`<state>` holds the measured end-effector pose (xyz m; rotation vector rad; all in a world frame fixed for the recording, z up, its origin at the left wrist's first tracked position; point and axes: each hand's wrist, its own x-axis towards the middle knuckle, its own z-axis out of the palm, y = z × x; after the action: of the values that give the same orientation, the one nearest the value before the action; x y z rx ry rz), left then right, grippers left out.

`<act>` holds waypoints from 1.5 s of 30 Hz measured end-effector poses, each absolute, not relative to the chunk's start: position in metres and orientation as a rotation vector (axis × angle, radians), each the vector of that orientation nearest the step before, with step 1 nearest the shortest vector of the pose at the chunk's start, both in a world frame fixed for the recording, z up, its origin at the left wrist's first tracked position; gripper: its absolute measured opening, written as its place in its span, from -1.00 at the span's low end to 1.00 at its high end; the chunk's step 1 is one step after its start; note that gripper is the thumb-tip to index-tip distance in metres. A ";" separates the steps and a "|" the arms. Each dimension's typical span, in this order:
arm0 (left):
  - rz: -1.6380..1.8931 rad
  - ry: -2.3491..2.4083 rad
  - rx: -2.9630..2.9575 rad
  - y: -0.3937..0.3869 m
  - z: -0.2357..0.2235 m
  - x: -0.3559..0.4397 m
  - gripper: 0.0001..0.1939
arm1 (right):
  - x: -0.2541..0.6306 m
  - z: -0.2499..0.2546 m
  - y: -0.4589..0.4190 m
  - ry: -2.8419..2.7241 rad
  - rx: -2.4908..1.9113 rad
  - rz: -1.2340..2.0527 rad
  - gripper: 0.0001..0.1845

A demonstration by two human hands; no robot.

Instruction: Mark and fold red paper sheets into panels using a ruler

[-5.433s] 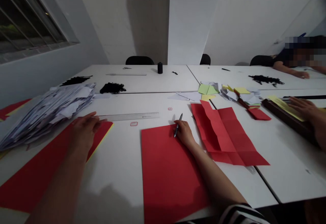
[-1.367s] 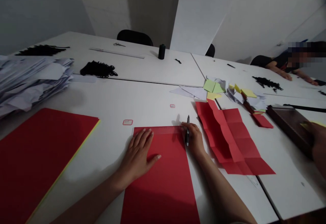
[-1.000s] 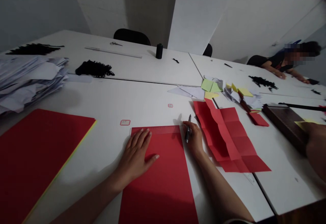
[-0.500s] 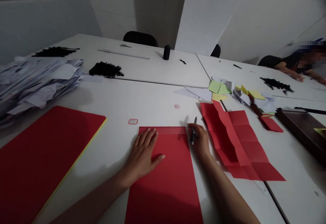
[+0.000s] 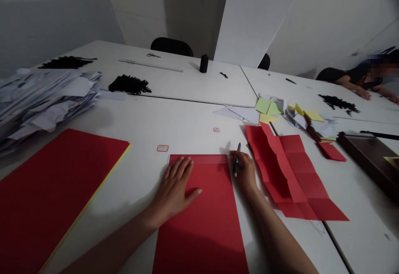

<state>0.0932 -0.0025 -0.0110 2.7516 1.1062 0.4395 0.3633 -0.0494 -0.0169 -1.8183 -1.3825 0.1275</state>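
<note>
A red sheet of paper [image 5: 204, 220] lies on the white table [image 5: 174, 124] in front of me. A clear ruler [image 5: 205, 159] rests across its far edge. My left hand [image 5: 174, 188] lies flat and open on the sheet, its fingertips on the ruler's left part. My right hand [image 5: 246, 172] is closed round a dark pen [image 5: 237, 166] at the sheet's far right corner, beside the ruler's right end.
A stack of red sheets [image 5: 46, 191] lies at the left, a heap of white papers [image 5: 43, 99] behind it. A creased red sheet [image 5: 289, 170], coloured paper scraps [image 5: 280, 109] and a dark paper cutter [image 5: 370, 159] lie to the right. Another person [image 5: 370, 80] sits far right.
My left hand left the ruler by the red stack and now presses it across the sheet's far edge. In the last second both hands stay still; the view shifts slightly.
</note>
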 end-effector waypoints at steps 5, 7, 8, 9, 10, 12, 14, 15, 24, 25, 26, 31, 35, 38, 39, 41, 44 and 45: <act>0.418 1.113 2.767 -0.003 -0.012 0.093 -0.18 | 0.362 -0.014 -0.050 -1.387 -1.827 0.102 -0.71; 0.419 1.110 2.763 -0.002 -0.012 0.093 -0.17 | 0.362 -0.014 -0.050 -1.379 -1.838 0.123 -0.71; 0.422 1.108 2.759 -0.002 -0.012 0.093 -0.17 | 0.362 -0.015 -0.050 -1.379 -1.843 0.129 -0.70; 0.423 1.106 2.756 -0.002 -0.012 0.093 -0.18 | 0.363 -0.015 -0.049 -1.382 -1.842 0.132 -0.70; 0.422 1.106 2.754 -0.002 -0.011 0.093 -0.18 | 0.363 -0.015 -0.049 -1.385 -1.839 0.131 -0.70; 0.414 1.109 2.751 -0.002 -0.010 0.093 -0.19 | 0.363 -0.015 -0.049 -1.385 -1.831 0.126 -0.71; 0.415 1.110 2.753 -0.002 -0.010 0.094 -0.18 | 0.362 -0.012 -0.050 -1.375 -1.819 0.116 -0.72; 0.421 1.110 2.754 -0.002 -0.010 0.094 -0.18 | 0.361 -0.010 -0.051 -1.369 -1.808 0.116 -0.73; 0.407 1.119 2.747 -0.003 -0.012 0.094 -0.19 | 0.334 0.039 -0.057 -1.219 -1.556 0.378 -0.69; 0.403 1.119 2.745 -0.003 -0.012 0.094 -0.18 | 0.329 0.042 -0.051 -1.238 -1.513 0.440 -0.68; 0.402 1.118 2.741 -0.003 -0.012 0.095 -0.18 | 0.324 0.043 -0.043 -1.263 -1.460 0.503 -0.68; 0.437 1.127 2.719 -0.005 -0.013 0.094 -0.16 | 0.300 0.026 0.009 -1.265 -1.280 0.770 -0.64; 0.430 1.138 2.717 -0.006 -0.015 0.092 -0.16 | 0.290 0.007 0.036 -1.270 -1.363 0.764 -0.70; 0.414 1.143 2.721 -0.006 -0.015 0.093 -0.16 | 0.291 0.002 0.040 -1.310 -1.393 0.766 -0.75; 0.410 1.143 2.723 -0.006 -0.014 0.093 -0.16 | 0.292 0.002 0.039 -1.319 -1.387 0.784 -0.77; 0.402 1.137 2.735 -0.005 -0.013 0.094 -0.16 | 0.294 0.002 0.037 -1.337 -1.375 0.818 -0.81; 0.398 1.124 2.751 -0.004 -0.013 0.096 -0.15 | 0.298 0.004 0.035 -1.366 -1.381 0.846 -0.85; 0.396 1.123 2.752 -0.004 -0.012 0.096 -0.15 | 0.299 0.004 0.035 -1.373 -1.392 0.849 -0.85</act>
<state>0.0959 -0.0036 -0.0124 2.7519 1.1231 0.3959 0.2992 0.0346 0.0037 -1.3925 -1.3725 0.8495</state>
